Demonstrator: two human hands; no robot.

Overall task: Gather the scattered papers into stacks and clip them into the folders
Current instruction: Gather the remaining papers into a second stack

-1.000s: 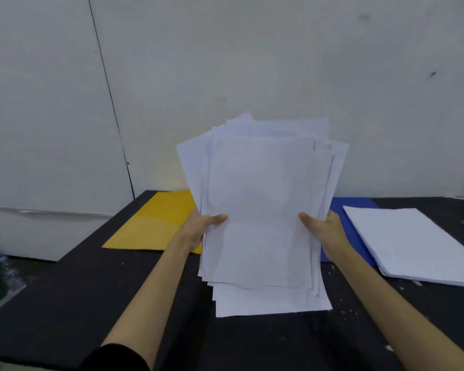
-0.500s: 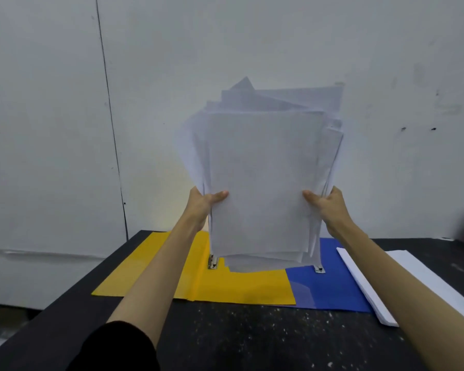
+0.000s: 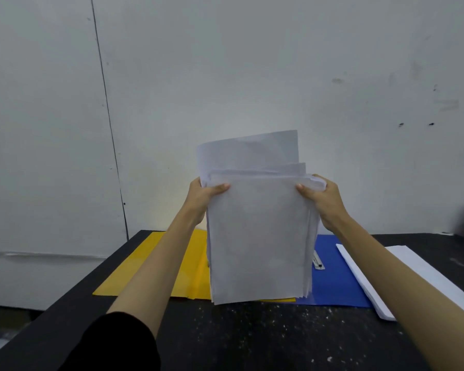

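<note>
Left hand: grips the left edge of the paper stack near its top, thumb across the front sheet, fingers hidden behind.
Right hand: grips the right edge of the paper stack at about the same height, thumb on the front, fingers curled behind the sheets.
Paper stack: held upright between both hands above the table; its lower edge hangs in front of the two folders, and whether it touches them cannot be told; a few back sheets stick up higher than the rest and curl over.
Yellow folder: lies open and flat on the table, behind and to the left of the paper stack.
Blue folder: lies flat behind and to the right of the paper stack, just beside the yellow one; a metal clip shows on it at the stack's right edge.
Second pile of paper: rests on the table right of the blue folder, partly under the right forearm.
Wall: pale, behind the paper stack.
</note>
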